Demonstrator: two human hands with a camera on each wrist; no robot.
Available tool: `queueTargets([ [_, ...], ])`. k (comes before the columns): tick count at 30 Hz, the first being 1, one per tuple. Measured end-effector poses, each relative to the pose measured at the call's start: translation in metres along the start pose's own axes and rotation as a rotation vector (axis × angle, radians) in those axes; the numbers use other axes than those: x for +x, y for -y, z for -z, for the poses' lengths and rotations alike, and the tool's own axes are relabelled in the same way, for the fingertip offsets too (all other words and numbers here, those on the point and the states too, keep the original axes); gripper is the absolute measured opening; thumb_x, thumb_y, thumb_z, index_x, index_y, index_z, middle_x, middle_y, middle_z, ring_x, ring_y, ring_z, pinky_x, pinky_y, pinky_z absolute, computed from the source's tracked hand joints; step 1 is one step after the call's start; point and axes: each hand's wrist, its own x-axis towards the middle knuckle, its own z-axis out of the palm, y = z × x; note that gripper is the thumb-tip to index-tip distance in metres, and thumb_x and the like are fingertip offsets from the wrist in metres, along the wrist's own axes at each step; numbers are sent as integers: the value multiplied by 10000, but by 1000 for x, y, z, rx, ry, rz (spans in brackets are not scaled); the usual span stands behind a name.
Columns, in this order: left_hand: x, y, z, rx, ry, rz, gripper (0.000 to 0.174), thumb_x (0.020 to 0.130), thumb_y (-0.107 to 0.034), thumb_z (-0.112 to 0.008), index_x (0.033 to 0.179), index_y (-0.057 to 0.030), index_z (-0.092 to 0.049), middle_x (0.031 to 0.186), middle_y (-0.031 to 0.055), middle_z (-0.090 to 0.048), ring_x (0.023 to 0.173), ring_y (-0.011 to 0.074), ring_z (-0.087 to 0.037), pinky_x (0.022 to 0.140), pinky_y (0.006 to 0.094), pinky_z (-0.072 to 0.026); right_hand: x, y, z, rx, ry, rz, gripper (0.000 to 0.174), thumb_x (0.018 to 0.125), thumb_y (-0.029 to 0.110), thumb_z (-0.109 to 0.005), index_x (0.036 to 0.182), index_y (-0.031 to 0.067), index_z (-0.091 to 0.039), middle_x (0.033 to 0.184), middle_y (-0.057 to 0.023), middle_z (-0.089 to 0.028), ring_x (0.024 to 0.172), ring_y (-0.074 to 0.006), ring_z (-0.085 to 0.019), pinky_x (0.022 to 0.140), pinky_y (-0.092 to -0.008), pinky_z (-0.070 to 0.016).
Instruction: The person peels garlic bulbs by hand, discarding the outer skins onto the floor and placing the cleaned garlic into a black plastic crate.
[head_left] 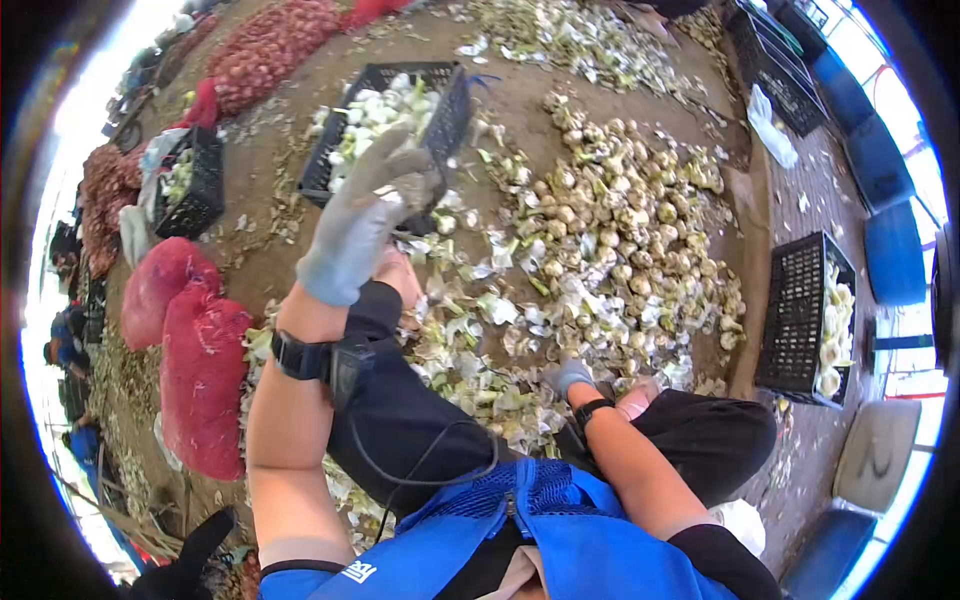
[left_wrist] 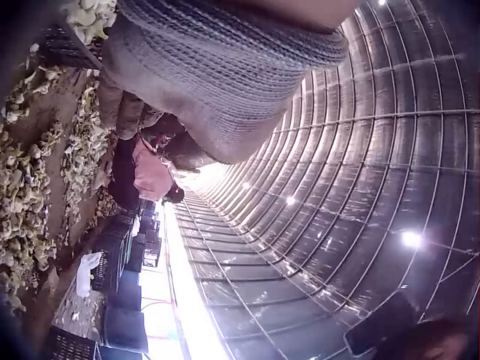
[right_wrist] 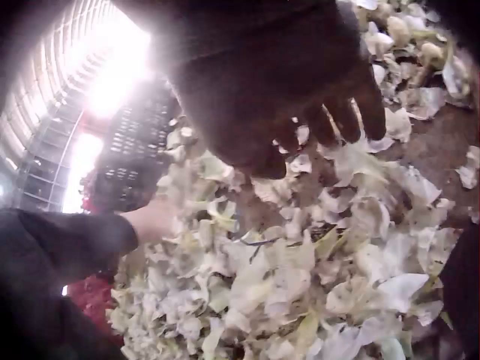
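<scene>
My gloved left hand (head_left: 375,205) is raised beside the near right corner of a black crate (head_left: 313,180) of peeled white bulbs (head_left: 375,120) that look like garlic. Its fingers bend loosely, and no held thing shows between fingers and thumb in the left wrist view. Low between my legs, my gloved right hand (head_left: 568,377) reaches down to the loose papery skins (right_wrist: 270,289). In the right wrist view its fingers (right_wrist: 341,120) point down, spread a little apart, with pale skins showing between them. Just beyond lies a heap of unpeeled bulbs (head_left: 610,220).
Red mesh sacks (head_left: 205,380) lie at the left, near a smaller crate (head_left: 190,190) of bulbs. Another black crate (head_left: 800,320) of white bulbs stands at the right, past a low ledge (head_left: 750,220). Blue barrels (head_left: 893,250) line that side. Another person (left_wrist: 152,172) is farther off.
</scene>
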Motion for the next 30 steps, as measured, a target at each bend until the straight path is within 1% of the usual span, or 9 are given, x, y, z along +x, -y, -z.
queueTargets([
  [5, 5, -1, 0, 95, -3, -4, 527, 874, -61, -537, 1363, -24, -345, 1214, 107, -511, 1101, 205, -533, 967, 332, -408, 53, -12, -74, 33, -280, -143, 877, 703, 559, -648, 1363, 49, -378, 1247, -261, -513, 1153, -386, -502, 940, -429, -429],
  [9, 1, 6, -7, 440, -44, 36, 499, 894, -73, -524, 1352, 16, -347, 1244, 105, -500, 1119, 174, -510, 982, 314, -379, 28, 62, -87, -253, 264, 405, 707, 740, 505, -644, 1280, 73, -496, 1238, -215, -539, 1110, -376, -534, 903, -434, -449],
  [12, 0, 8, -12, 470, 42, 50, 504, 887, -52, -523, 1353, 23, -343, 1252, 106, -499, 1126, 184, -506, 989, 321, -373, 18, 71, -92, 163, 420, 602, 601, 743, 472, -647, 1189, 76, -570, 1193, -215, -567, 1066, -364, -564, 881, -428, -459],
  [15, 0, 10, -14, 687, 141, -55, 472, 845, 24, -517, 1309, 4, -426, 1201, 85, -515, 1081, 164, -500, 942, 291, -398, 34, 79, -1, 29, -6, 276, 490, 845, 354, -544, 1234, 63, -484, 1170, -232, -559, 1035, -385, -568, 865, -442, -461],
  [16, -1, 7, -22, 764, 91, 1, 463, 835, 20, -524, 1291, 14, -442, 1192, 101, -516, 1071, 183, -519, 946, 301, -399, 44, 62, 11, 186, -419, 302, 443, 843, 320, -558, 1202, 65, -509, 1169, -231, -557, 1023, -397, -565, 859, -428, -472],
  [19, 0, 3, -25, 846, 105, 14, 450, 832, 29, -522, 1277, 21, -453, 1156, 109, -520, 1051, 198, -541, 936, 304, -406, 76, 20, 82, 84, -851, 137, 642, 820, 403, -594, 1359, 117, -393, 1362, -203, -418, 1251, -363, -407, 1014, -400, -365],
  [22, 6, -1, -36, 952, 171, 5, 437, 825, -12, -555, 1253, 22, -477, 1177, 132, -530, 1054, 210, -549, 928, 310, -409, 104, 34, 86, 275, -633, -317, 766, 810, 501, -574, 1439, 182, -274, 1450, -207, -288, 1356, -345, -255, 1085, -467, -239],
  [24, 6, 5, -48, 913, 197, 68, 418, 825, -41, -565, 1233, 22, -497, 1195, 163, -538, 1091, 248, -549, 947, 327, -404, 113, 60, 54, 14, -551, -105, 804, 786, 576, -554, 1454, 265, -231, 1504, -218, -120, 1400, -349, -122, 1070, -616, -122],
  [30, 14, 6, -51, 1053, 384, 33, 412, 785, 25, -553, 1195, 6, -530, 1159, 166, -546, 1008, 275, -549, 886, 318, -421, 111, 63, 48, -256, -460, 543, 322, 815, 88, -553, 1087, 240, -632, 1318, -62, -476, 1205, -284, -473, 904, -413, -480],
])
